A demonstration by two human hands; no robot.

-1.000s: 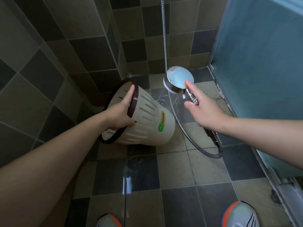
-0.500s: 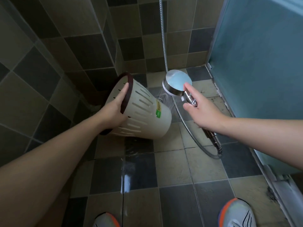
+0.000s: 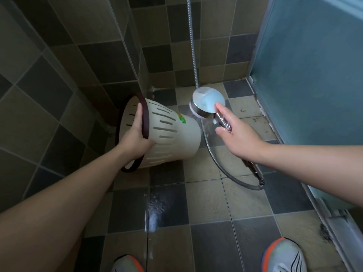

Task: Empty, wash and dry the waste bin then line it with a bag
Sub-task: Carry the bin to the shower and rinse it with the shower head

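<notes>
left hand (image 3: 135, 138) grips the tipped bin (image 3: 167, 134) by its rim at centre frame, right hand (image 3: 237, 136) holds the shower head (image 3: 206, 104) beside its base; turn bin slowly, spray inside too.

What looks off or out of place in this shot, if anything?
Nothing looks damaged. The waste bin is tipped on its side in mid-air, gripped at its dark rim by the left hand, as expected for rinsing. The right hand holds the shower head, spraying at the bin's base. Dark grime and debris sit along the door track.
</notes>
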